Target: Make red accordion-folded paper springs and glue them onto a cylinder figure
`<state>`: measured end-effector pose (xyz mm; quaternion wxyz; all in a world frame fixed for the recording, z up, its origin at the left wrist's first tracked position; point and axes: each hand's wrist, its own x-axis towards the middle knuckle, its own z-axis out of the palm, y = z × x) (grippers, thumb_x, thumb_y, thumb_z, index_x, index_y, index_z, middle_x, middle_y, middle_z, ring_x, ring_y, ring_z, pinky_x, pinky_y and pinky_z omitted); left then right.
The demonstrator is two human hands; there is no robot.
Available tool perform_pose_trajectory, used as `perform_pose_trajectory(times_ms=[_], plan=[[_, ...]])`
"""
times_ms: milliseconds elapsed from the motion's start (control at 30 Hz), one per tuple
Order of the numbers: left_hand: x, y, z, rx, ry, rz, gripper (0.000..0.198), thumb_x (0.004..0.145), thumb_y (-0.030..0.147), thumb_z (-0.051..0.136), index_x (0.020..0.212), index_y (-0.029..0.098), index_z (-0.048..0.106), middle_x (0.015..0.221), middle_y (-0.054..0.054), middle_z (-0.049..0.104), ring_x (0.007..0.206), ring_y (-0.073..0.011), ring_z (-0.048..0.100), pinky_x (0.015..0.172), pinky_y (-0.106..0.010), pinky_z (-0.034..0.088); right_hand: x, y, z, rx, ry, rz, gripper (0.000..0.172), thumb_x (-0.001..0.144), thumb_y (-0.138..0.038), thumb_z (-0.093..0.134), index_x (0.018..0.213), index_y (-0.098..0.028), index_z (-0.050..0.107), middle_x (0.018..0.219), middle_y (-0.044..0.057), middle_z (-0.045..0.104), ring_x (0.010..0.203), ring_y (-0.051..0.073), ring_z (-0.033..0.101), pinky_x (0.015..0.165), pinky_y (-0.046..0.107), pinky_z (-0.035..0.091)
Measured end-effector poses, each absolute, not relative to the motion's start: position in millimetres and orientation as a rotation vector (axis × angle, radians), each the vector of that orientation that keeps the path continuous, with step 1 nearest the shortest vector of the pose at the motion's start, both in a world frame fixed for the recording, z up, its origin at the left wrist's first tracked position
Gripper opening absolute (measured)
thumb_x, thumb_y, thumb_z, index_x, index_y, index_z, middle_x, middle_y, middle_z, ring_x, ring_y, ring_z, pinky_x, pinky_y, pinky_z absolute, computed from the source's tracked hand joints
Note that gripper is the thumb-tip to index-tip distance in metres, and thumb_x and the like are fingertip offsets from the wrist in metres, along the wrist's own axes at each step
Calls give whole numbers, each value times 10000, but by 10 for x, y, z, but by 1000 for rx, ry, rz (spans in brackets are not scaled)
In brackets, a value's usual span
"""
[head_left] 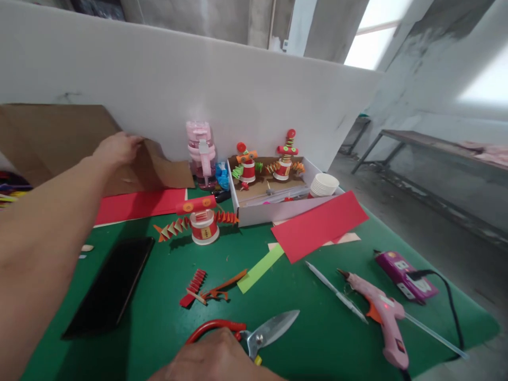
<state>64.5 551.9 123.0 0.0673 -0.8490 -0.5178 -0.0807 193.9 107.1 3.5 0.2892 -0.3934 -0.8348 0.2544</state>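
Note:
My left hand [117, 148] reaches far to the back left and rests on a brown cardboard sheet [47, 137] that leans against the white wall; its fingers curl over the sheet's edge. My right hand [214, 357] is at the bottom edge, closed around the red handles of a pair of scissors [254, 330] whose blades point right over the green mat [301, 307]. A paper-cup figure [203, 222] with an orange roll on top and folded paper arms stands in the middle of the mat.
A white box [278, 211] holds two more cup figures and a stack of white cups [323, 185]. Red paper sheets [319, 225], a green strip, paper scraps, a black phone [113, 283], a pink glue gun [383, 315], a purple power strip [405, 275] and a pink bottle [201, 153] lie around.

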Motion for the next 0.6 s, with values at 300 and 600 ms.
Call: perform_pose_trajectory(times_ms=[300, 600], plan=[[466, 5170, 1240, -2634, -1206, -521, 859, 928, 641, 65, 1427, 10, 365, 1501, -169, 362, 1384, -317, 319, 1093, -485, 317, 1898, 1042, 279, -1242, -2132, 636, 336, 906, -187, 434, 1173, -263, 625, 1004, -35, 747, 913, 90, 690, 739, 151, 498], [233, 3507, 1016, -2704, -898, -616, 580, 935, 433, 235, 1167, 99, 649, 1161, -145, 648, 1098, -233, 574, 981, -402, 453, 1911, 1024, 301, -1095, -1929, 562, 320, 902, -188, 444, 1142, -248, 647, 1011, 1, 751, 942, 112, 695, 791, 191, 514]])
